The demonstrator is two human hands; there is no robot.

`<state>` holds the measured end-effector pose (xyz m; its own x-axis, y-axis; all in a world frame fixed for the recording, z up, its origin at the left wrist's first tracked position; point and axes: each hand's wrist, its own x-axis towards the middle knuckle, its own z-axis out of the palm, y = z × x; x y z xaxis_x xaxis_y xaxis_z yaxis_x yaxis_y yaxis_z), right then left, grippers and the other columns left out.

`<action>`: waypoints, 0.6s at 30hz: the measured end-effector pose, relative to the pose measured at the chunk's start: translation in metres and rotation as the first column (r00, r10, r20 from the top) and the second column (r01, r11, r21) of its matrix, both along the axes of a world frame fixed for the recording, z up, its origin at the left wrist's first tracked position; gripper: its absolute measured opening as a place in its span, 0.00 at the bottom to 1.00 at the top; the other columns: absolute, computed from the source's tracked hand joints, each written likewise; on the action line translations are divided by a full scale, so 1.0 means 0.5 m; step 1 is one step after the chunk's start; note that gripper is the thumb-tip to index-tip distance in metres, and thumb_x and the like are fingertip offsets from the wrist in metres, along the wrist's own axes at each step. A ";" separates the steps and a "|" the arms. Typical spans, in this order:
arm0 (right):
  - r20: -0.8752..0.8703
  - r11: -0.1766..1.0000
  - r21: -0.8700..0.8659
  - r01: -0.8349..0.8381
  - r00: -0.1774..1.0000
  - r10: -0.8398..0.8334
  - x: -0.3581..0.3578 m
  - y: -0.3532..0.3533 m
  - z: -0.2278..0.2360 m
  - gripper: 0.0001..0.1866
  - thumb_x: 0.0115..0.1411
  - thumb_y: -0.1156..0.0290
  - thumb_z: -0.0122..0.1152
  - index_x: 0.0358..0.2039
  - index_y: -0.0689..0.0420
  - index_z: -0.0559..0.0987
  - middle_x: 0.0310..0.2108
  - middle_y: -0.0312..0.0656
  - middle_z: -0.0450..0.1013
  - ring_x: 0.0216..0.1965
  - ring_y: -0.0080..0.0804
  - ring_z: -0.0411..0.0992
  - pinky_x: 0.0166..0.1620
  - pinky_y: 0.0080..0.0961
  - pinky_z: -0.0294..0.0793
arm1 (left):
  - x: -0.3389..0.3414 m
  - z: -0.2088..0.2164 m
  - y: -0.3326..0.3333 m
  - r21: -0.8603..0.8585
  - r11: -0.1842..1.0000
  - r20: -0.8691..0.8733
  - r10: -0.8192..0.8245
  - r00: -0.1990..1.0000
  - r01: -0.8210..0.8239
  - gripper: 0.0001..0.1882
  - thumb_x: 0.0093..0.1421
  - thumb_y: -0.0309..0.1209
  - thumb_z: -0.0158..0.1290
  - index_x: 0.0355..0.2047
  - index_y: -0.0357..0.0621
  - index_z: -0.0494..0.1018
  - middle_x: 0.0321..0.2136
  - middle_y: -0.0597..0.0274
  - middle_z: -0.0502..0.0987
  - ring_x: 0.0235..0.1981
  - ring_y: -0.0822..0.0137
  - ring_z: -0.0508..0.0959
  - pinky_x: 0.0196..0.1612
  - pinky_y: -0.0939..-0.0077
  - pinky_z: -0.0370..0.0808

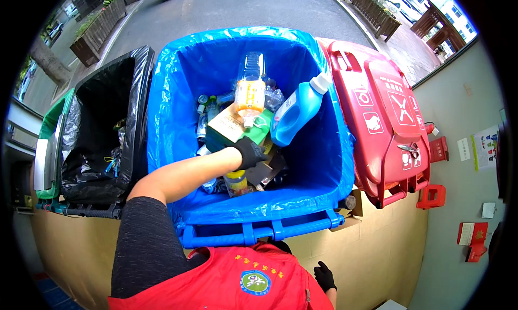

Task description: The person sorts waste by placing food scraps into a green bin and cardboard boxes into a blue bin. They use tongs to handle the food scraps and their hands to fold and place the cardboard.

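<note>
A green box (225, 127) lies mid-way inside the blue bin (330, 153), the left hand's (250, 152) curled fingers by its near edge, their grip impossible to tell; the right hand (325, 276) hangs outside the bin's near rim, fingers loosely bent. Left of the blue bin stands a black-lined bin (100, 89), right a red bin (372, 148), beyond it the road (243, 10), nearer the tan floor (81, 245), with open room inside its right near corner.

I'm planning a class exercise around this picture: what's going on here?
A person in a red vest has the gloved left hand in an open blue bin, at the near edge of a green box; whether it grips anything is unclear. The gloved right hand is low, outside the bin. A clear bottle overlaps the box in view, with a blue jug to its right. A black-lined bin stands left, a shut red bin right.
</note>
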<state>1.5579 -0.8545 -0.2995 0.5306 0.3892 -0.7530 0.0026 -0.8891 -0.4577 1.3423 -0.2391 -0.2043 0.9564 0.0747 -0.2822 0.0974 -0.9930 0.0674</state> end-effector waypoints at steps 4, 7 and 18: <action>0.049 0.998 -0.050 -0.032 0.998 0.034 0.020 -0.021 0.012 0.30 0.62 0.59 0.60 0.63 0.56 0.70 0.35 0.43 0.80 0.29 0.28 0.75 0.35 0.30 0.76 | -0.083 0.031 0.049 -0.021 0.995 0.025 0.095 0.995 -0.095 0.10 0.59 0.38 0.55 0.41 0.53 0.76 0.38 0.59 0.76 0.35 0.55 0.81 0.37 0.56 0.76; 0.059 0.998 -0.023 -0.061 0.996 0.063 0.058 -0.016 0.014 0.31 0.61 0.61 0.61 0.64 0.56 0.70 0.30 0.38 0.77 0.26 0.23 0.72 0.32 0.26 0.74 | -0.185 0.053 0.111 -0.237 0.934 0.319 0.334 0.887 -0.267 0.09 0.58 0.31 0.57 0.40 0.48 0.74 0.38 0.57 0.76 0.39 0.52 0.80 0.42 0.58 0.75; 0.074 0.910 0.152 -0.385 0.923 0.378 0.179 0.234 0.230 0.21 0.64 0.61 0.60 0.54 0.58 0.77 0.32 0.38 0.80 0.29 0.20 0.74 0.34 0.23 0.74 | -0.317 0.364 -0.050 -0.597 0.742 0.277 0.548 0.789 -0.305 0.12 0.58 0.15 0.54 0.40 0.44 0.72 0.41 0.57 0.73 0.47 0.57 0.74 0.54 0.66 0.71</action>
